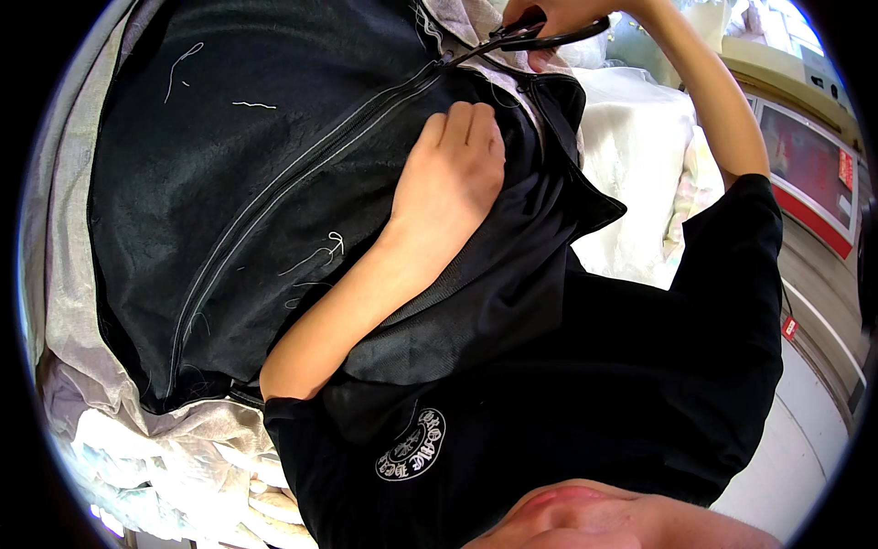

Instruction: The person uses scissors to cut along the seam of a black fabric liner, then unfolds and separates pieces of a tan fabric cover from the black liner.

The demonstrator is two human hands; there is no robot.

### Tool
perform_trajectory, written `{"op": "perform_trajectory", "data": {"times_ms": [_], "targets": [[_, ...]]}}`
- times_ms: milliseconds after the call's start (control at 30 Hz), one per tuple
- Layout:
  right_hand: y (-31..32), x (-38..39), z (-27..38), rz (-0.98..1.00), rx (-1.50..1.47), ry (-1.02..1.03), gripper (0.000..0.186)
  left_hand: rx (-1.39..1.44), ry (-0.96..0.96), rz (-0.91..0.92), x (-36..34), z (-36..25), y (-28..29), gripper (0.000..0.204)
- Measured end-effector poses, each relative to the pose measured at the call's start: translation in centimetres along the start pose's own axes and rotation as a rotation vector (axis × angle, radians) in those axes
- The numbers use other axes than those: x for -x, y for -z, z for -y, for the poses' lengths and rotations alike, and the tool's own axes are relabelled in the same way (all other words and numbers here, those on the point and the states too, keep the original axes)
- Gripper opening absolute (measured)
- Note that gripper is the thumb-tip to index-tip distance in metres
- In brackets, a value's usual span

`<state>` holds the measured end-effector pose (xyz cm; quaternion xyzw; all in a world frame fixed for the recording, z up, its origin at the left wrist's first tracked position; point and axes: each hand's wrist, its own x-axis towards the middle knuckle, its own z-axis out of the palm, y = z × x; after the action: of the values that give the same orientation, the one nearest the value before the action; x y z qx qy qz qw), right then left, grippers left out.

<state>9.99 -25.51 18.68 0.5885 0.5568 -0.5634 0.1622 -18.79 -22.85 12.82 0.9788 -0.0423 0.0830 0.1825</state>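
A large black fabric piece (219, 146) with a pale border (73, 293) lies spread out, with a white-stitched zipper (274, 194) running diagonally across it and several loose white threads (326, 249). My left hand (444, 178) is on the black fabric below the zipper's upper end, fingers together and curled into the cloth, tips hidden. At the top, my right hand (558, 18) grips black-handled scissors (512, 41), whose blades point down-left at the zipper's end, where white threads show.
White, gauzy cloth (626, 128) is piled at the right behind my arm, and more light cloth (183, 457) lies at lower left. A grey-framed panel with red edging (805, 165) stands at far right beside a pale surface (796, 421).
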Motion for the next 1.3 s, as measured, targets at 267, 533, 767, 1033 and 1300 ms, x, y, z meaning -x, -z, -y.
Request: {"op": "perform_trajectory", "data": {"times_ms": [267,533,767,1033,1300], "targets": [[-0.4,-2.1,-2.8,0.025,-0.170,0.035,0.032,0.051,0.190,0.095,-3.1,-1.9,-3.0,0.072],[0.4,-3.6,-3.6,0.052,-0.118,-0.073,0.033,0.033,0.255,0.092,-5.1,-2.0,-6.9,0.069],[-4.3,-7.2,-5.6,-0.039,-0.228,0.081,0.021,0.089,0.224,0.161,-4.8,-1.3,-8.5,0.070],[-6.6,-5.7,-4.5,-0.137,-0.259,0.069,0.031,0.141,0.143,0.251,-5.5,-1.3,-8.8,0.075],[-6.7,-1.9,-5.1,-0.190,-0.449,0.214,0.049,-0.028,0.140,0.092,-4.9,-3.0,-6.9,0.073]]}}
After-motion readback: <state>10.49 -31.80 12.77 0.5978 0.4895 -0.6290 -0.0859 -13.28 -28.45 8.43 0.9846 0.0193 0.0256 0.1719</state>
